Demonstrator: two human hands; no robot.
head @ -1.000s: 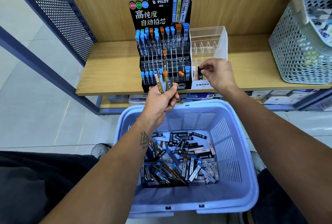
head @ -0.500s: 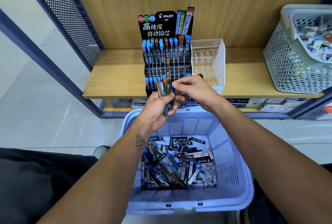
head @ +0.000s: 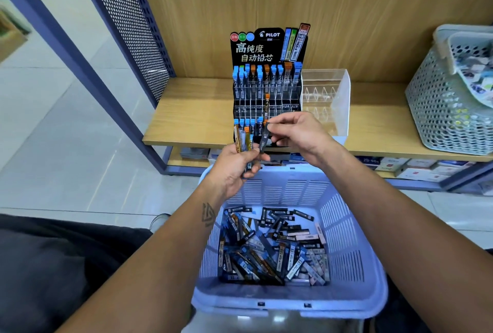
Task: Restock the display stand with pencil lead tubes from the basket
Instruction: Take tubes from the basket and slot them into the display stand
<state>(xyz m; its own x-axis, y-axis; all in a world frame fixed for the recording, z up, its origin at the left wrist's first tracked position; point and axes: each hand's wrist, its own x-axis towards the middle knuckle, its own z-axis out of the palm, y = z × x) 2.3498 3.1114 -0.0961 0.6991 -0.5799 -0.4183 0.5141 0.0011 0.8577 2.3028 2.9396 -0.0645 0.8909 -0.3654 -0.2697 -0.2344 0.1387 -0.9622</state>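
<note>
Black lead tube [head: 264, 137] pinched at its upper end by right fingers [head: 277, 124], long axis near upright, top tilted slightly right, just in front of the stand's [head: 266, 92] lower row. Stand directly beyond, slots open upward; likely a short forward reach and drop, right hand [head: 301, 132] nearer. Left hand [head: 234, 164] curled round a spare bunch [head: 244, 140] above the basket [head: 346, 292], more tubes heaped inside.

Black tiered display stand [head: 266, 87] partly filled; loose lead tubes [head: 272, 247] heaped in lilac basket [head: 346, 292].
</note>
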